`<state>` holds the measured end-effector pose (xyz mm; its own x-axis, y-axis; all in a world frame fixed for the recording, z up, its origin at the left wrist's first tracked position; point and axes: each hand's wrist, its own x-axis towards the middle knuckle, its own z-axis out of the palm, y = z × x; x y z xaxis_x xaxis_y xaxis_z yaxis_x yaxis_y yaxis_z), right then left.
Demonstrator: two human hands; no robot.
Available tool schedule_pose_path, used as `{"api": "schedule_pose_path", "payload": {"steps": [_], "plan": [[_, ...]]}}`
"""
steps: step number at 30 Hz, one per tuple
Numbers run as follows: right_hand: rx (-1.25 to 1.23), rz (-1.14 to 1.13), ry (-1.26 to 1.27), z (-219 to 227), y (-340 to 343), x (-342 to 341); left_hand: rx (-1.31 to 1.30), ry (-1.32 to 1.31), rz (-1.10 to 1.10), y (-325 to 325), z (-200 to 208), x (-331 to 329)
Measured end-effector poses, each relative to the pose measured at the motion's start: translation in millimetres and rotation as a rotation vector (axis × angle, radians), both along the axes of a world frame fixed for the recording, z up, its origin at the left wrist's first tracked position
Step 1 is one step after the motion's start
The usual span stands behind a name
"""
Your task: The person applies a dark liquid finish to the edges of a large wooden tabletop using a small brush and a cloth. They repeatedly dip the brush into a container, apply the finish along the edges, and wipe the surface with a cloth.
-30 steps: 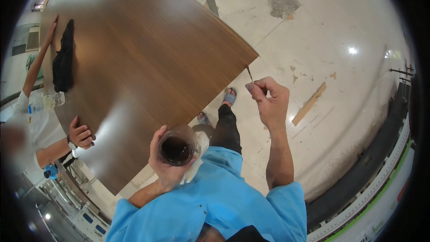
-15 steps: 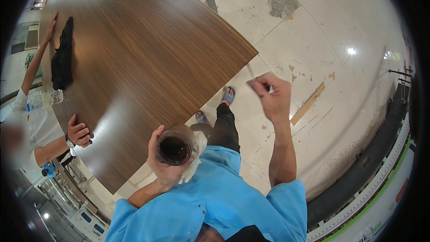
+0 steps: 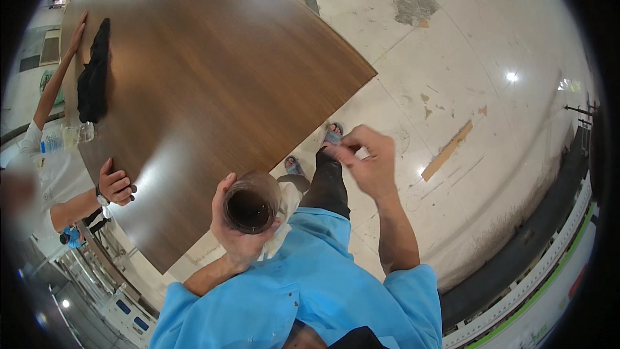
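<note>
My left hand (image 3: pixel 227 236) is wrapped around a clear jar (image 3: pixel 250 207) with dark brown contents, its round mouth facing up. A crumpled white cloth (image 3: pixel 284 220) hangs beside the jar, against the same hand. Thumb and fingers of my right hand (image 3: pixel 371 165) are pinched together in the air, just off the corner side of a wood-grain board (image 3: pixel 245 71). Whether anything small sits in that pinch is hidden. The board's near edge runs just beyond the jar.
At the left, another person's hand (image 3: pixel 116 184) rests by the board, the other arm stretched along its far side. A black cloth (image 3: pixel 94 77) and a clear bottle (image 3: pixel 53 142) lie near them. A brown strip (image 3: pixel 447 150) lies on the floor; a dark rail (image 3: pixel 516 239) runs along the right.
My right hand has moved left and slightly down, nearer the jar, still pinched. My left hand keeps the jar almost in place.
</note>
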<state>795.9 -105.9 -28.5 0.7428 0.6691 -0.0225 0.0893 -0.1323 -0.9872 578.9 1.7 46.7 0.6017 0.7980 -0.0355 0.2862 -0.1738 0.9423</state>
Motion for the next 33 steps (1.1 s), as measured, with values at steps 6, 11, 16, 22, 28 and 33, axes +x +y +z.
{"api": "schedule_pose_path", "payload": {"steps": [6,11,16,22,28,33], "plan": [[-0.120,0.163,-0.096,1,1,-7,-0.056,-0.090,0.054,-3,-1,-4],[-0.133,0.030,0.059,5,1,-16,-0.026,-0.060,0.048,-2,1,-15],[-0.072,0.172,-0.046,0,2,-29,-0.009,-0.088,0.050,-2,-1,-21],[-0.048,0.108,0.041,-2,6,-51,-0.010,-0.085,0.087,-2,3,-33],[-0.012,-0.012,0.103,-2,9,-70,-0.011,-0.106,0.145,1,2,-48],[-0.034,0.177,-0.040,-2,16,-94,-0.029,-0.123,0.144,5,1,-66]]}}
